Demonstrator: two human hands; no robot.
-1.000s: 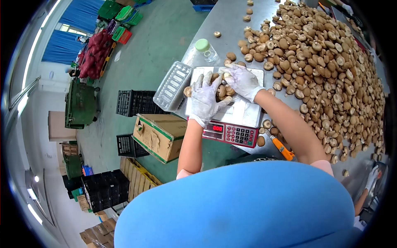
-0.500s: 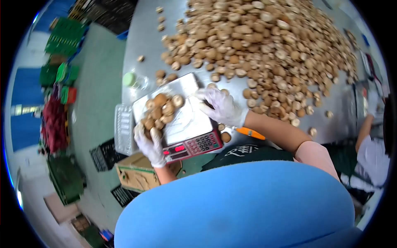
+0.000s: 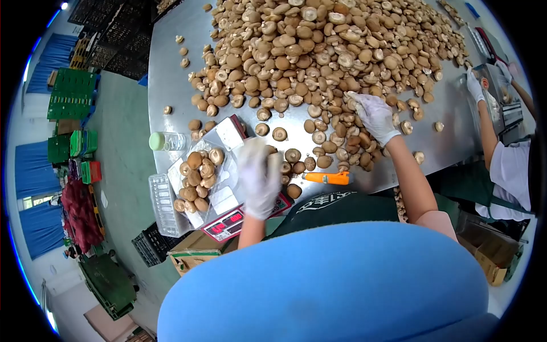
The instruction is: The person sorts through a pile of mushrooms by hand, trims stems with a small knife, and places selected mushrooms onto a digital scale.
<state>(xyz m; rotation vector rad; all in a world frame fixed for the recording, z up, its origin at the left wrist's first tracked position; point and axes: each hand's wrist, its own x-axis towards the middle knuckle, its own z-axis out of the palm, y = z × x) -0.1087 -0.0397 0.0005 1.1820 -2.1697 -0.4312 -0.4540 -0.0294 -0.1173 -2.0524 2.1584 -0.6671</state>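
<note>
My left hand (image 3: 259,179), in a white glove, is smeared by motion over the right side of the digital scale (image 3: 224,227); its fingers cannot be made out. On the scale, a clear plastic tray (image 3: 224,174) holds several brown shiitake mushrooms (image 3: 198,174) heaped at its left. My right hand (image 3: 376,118), also gloved, reaches to the near edge of the large mushroom pile (image 3: 319,51), its fingers closed on a mushroom there. Between the hands, loose mushrooms (image 3: 293,155) lie beside an orange-handled tool (image 3: 326,178).
A jar with a pale green lid (image 3: 165,141) stands behind the scale on the metal table (image 3: 171,80). An empty clear container (image 3: 165,196) sits left of the scale. At the right, a co-worker's gloved hand (image 3: 474,85) is near a metal machine (image 3: 498,94). Crates (image 3: 151,244) stand below the table.
My right hand has moved from beside the scale to the pile. My left hand has left the heaped mushrooms and swung right across the scale. The view has shifted.
</note>
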